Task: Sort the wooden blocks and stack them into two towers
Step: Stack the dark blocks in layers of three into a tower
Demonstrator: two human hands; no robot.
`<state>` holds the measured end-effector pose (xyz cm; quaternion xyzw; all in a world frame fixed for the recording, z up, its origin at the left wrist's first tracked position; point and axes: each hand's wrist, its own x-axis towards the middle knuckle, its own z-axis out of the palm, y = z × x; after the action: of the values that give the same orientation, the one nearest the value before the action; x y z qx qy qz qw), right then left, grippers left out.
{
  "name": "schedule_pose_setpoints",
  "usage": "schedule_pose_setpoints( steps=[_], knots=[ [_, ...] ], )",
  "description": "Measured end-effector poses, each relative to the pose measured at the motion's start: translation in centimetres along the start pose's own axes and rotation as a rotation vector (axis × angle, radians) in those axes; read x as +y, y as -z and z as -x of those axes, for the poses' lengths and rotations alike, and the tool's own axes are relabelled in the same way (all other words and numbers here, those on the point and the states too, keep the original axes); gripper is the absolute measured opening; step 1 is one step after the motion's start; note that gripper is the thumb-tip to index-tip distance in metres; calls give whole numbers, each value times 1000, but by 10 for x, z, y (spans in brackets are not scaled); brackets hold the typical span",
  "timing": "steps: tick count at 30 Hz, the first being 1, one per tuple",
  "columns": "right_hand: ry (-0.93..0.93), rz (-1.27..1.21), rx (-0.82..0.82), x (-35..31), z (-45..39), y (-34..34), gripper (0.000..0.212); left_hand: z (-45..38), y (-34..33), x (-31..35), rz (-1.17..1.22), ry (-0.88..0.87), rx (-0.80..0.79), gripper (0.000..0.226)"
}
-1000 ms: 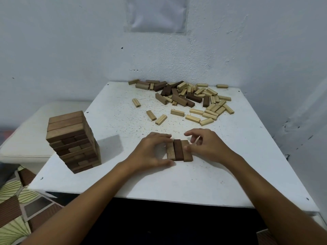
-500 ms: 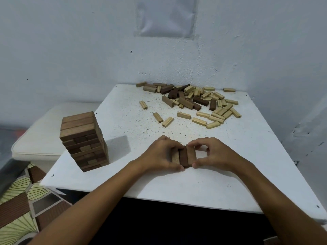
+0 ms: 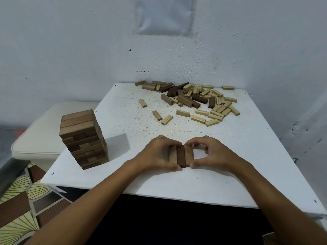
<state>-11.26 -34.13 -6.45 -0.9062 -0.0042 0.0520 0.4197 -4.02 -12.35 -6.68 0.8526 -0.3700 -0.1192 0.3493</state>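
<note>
Three wooden blocks [image 3: 180, 155] lie side by side on the white table [image 3: 247, 156], a dark one between two lighter ones. My left hand [image 3: 155, 154] grips the row from its left side, thumb at the near end and fingers at the far end. My right hand [image 3: 214, 152] pinches it from the right, thumb near and index finger far. A tower of brown blocks [image 3: 83, 138] stands at the table's left front corner. Loose light and dark blocks [image 3: 194, 101] lie scattered at the back of the table.
The table sits in a corner, with white walls [image 3: 70, 50] behind and to the right. A cream cushioned seat [image 3: 40, 135] stands left of the table, lower than its top. Patterned floor [image 3: 17, 200] shows at the lower left.
Both hands have closed in on the three-block row, pressing its ends and sides together. The row looks tighter than a second ago. The camera has shifted a little.
</note>
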Motion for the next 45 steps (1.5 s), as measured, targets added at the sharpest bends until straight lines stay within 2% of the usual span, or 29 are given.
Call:
schedule_pose_setpoints(
  steps=[7,11,17,22,33,38,45],
  knots=[
    [30,6,6,2,3,-1,63,0,-2,-4,0,-8,13,79],
    [31,-10,2,1,3,-2,76,1,-3,-5,10,-7,15,84],
    [27,-6,32,1,9,-12,100,2,-3,-15,5,-5,37,103],
    [46,2,56,-2,9,-19,109,2,-6,-13,-15,2,41,100],
    [89,-16,92,-6,2,-17,97,-6,-1,-6,114,64,47,96],
    [201,21,156,-33,-10,13,94,-22,37,17,64,-41,53,94],
    [348,-13,210,-95,-33,47,90,-25,111,49,-57,-126,172,89]
  ],
)
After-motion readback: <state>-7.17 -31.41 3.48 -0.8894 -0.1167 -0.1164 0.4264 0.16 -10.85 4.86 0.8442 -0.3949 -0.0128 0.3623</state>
